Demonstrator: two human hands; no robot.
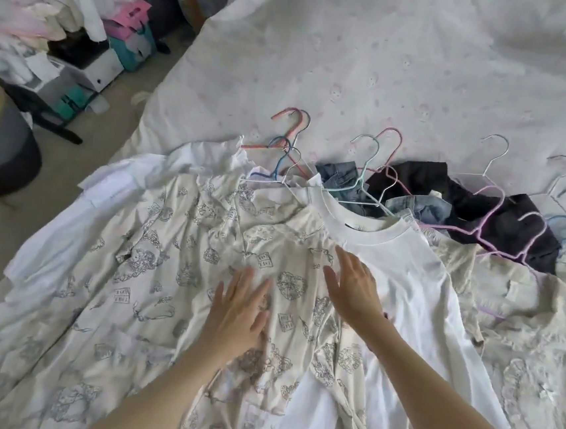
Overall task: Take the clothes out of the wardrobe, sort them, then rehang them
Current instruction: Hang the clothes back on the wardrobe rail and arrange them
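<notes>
Several garments on hangers lie in a row across the bed. A cream shirt with grey line-drawn prints (pixel 166 265) is on top at the centre-left. My left hand (pixel 241 310) lies flat on it with straight fingers. My right hand (pixel 353 290) rests flat where the printed shirt meets a plain white T-shirt (pixel 406 288). Another white top (pixel 103 204) shows under the printed shirt at the left. A cream lace garment (pixel 523 324) lies at the right. Denim pieces (pixel 413 206) and a black garment (pixel 515 226) sit behind, under pink, blue, lilac and white hangers (pixel 493 203).
The bed sheet (pixel 392 69) is pale with a faint pattern and stretches away behind the clothes. On the floor at the left stand a dark round stool (pixel 1 149), white boxes (pixel 91 68) and pink and teal bags (pixel 129 33). More pale clothes pile up at the far left.
</notes>
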